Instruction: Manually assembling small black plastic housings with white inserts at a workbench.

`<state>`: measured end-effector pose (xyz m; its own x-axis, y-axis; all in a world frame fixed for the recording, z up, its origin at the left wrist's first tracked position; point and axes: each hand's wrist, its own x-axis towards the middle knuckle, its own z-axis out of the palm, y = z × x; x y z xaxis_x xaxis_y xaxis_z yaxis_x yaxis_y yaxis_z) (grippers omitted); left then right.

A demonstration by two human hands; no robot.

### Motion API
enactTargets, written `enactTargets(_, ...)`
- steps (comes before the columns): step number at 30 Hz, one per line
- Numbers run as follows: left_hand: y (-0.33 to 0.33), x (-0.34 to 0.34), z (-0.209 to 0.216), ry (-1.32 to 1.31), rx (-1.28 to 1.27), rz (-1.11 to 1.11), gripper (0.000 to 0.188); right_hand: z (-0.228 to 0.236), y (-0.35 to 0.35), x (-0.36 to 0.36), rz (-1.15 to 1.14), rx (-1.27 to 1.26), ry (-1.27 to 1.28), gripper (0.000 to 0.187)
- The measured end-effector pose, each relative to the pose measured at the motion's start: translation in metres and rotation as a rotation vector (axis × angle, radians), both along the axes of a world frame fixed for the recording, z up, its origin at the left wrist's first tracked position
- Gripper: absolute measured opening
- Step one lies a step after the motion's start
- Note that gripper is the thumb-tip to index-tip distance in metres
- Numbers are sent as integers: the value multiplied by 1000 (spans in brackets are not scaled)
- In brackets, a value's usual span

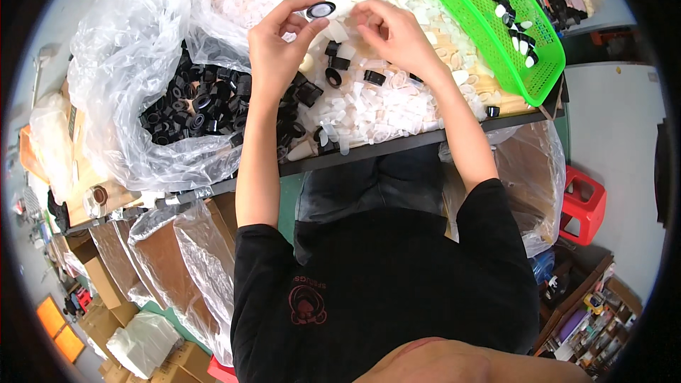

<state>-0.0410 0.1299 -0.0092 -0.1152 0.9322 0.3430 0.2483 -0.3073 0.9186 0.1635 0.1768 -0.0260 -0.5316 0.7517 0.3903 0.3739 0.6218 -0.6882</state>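
Above the heaped parts, my left hand point(280, 46) pinches a round black cap point(321, 10) with a pale centre between thumb and fingers. My right hand point(397, 35) is just to its right, fingers loosely bent and apart, with nothing visible in them. Beneath both hands spreads a pile of small translucent white plastic pieces point(386, 113). Several black caps lie among them, including a ring-shaped one point(333, 77) and one on its side point(374, 77). By my left forearm, a clear plastic bag point(117, 113) lies open around many black caps point(206, 103).
A bright green perforated basket point(454, 0) at the far right holds several black-and-white pieces. The table's dark front edge point(369, 147) runs before my lap. Clear bags hang below it. A red stool point(585, 206) stands at right; cardboard boxes point(184, 365) sit on the floor at lower left.
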Motion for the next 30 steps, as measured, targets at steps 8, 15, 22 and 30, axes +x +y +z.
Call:
enactTargets(8, -5, 13, -2, 208, 163, -56, 34, 5, -8, -10, 73, 124, 242, 33)
enactTargets(15, -3, 13, -4, 199, 135, -77, 39, 4, -3, -4, 93, 79, 335, 29)
enactTargets(22, -3, 16, -4, 11, 120, -133, 35, 13, -11, -8, 88, 220, 312, 33)
enactTargets(30, 2, 11, -7, 140, 76, -137, 25, 9, -11, -6, 36, 328, 365, 37)
